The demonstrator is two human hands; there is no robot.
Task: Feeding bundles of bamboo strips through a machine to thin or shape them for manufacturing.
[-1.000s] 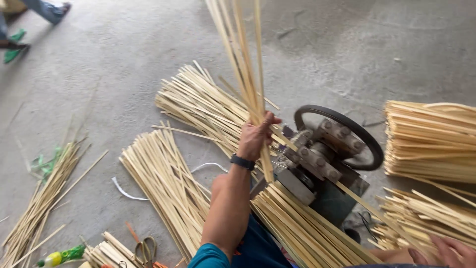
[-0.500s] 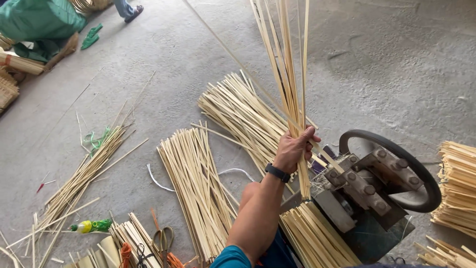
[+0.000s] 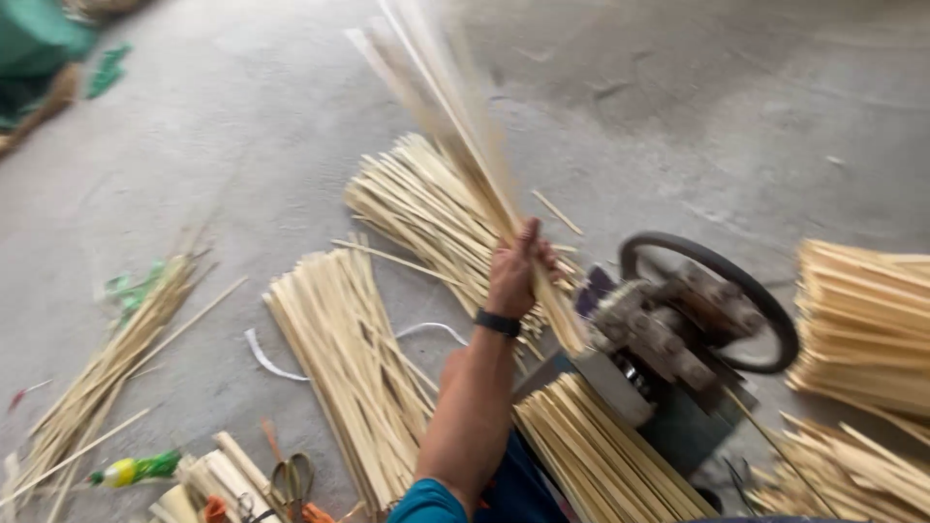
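Gripping a bunch of sticks (image 3: 465, 145) tight in the left hand (image 3: 513, 276), fingers wrapped around them. Holding them tilted up, low ends resting just beside the machine (image 3: 668, 329) and above the stick piles (image 3: 426, 213) on the floor (image 3: 242, 126).

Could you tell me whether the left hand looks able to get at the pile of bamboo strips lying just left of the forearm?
Probably not right away: the left hand is closed around a raised bundle of strips; the pile lies uncovered.

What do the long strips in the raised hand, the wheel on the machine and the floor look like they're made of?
Strips: pale, thin and straight, probably split bamboo or wood, unfinished. The left hand grips them. Wheel: dark rim, likely metal or rubber; blur leaves it open. Floor: grey, matte, stained, apparently bare concrete.
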